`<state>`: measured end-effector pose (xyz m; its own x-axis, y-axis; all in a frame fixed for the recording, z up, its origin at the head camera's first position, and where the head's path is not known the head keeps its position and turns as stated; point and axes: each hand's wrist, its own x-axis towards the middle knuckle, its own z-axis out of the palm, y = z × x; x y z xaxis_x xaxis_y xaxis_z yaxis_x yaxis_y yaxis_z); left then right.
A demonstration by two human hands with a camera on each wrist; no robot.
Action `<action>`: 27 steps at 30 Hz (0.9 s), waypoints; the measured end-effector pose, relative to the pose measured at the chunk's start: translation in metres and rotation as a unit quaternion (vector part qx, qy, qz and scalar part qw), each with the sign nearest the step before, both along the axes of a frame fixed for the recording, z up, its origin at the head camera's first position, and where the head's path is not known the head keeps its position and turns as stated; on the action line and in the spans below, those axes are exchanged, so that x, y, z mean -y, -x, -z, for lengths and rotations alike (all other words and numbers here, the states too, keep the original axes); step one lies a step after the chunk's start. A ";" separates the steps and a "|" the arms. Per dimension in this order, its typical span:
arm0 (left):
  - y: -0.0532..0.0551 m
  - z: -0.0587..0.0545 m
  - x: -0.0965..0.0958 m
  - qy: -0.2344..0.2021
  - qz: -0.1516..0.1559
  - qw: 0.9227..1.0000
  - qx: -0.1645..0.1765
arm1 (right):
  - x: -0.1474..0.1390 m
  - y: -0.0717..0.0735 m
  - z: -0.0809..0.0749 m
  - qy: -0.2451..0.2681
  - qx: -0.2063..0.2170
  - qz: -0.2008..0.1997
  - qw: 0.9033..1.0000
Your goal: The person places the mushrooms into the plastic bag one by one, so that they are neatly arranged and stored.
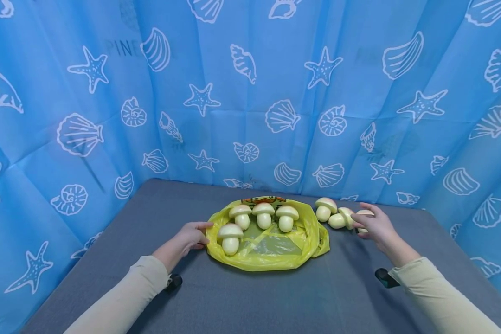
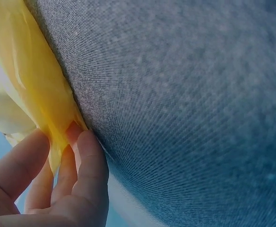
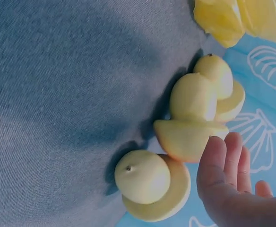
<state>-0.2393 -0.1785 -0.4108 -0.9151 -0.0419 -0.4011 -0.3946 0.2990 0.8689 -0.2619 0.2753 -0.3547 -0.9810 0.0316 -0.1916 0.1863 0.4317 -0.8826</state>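
A yellow plastic bag [image 1: 271, 265] lies spread with its mouth up, holding several pale toy mushrooms [image 1: 264, 219]. At its left edge, my left hand [image 1: 188, 238] pinches the rim; the left wrist view shows thumb and fingers on the thin yellow film [image 2: 48, 85]. Right of the bag, three more mushrooms sit in a row: one upright mushroom [image 1: 325, 208], a tipped middle mushroom [image 3: 193, 99], and a nearer mushroom [image 3: 142, 177]. My right hand [image 1: 379, 227] is beside this nearer one, fingers extended and holding nothing. Whether its fingertips touch a mushroom I cannot tell.
A grey cloth-covered table [image 1: 250, 301] carries everything. Behind it and along the sides hangs a blue curtain [image 1: 242, 120] with white shells and starfish. Black devices sit at the left wrist [image 1: 174, 282] and right wrist [image 1: 386, 278].
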 end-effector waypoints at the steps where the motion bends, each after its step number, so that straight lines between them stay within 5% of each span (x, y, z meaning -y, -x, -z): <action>1: 0.000 0.000 0.000 0.000 0.000 1.000 0.000 | -0.001 0.000 0.000 -0.001 -0.001 0.001 1.000; 27: 0.001 0.002 0.001 -0.001 0.001 1.000 0.001 | -0.032 0.012 0.021 -0.055 -0.033 0.081 0.995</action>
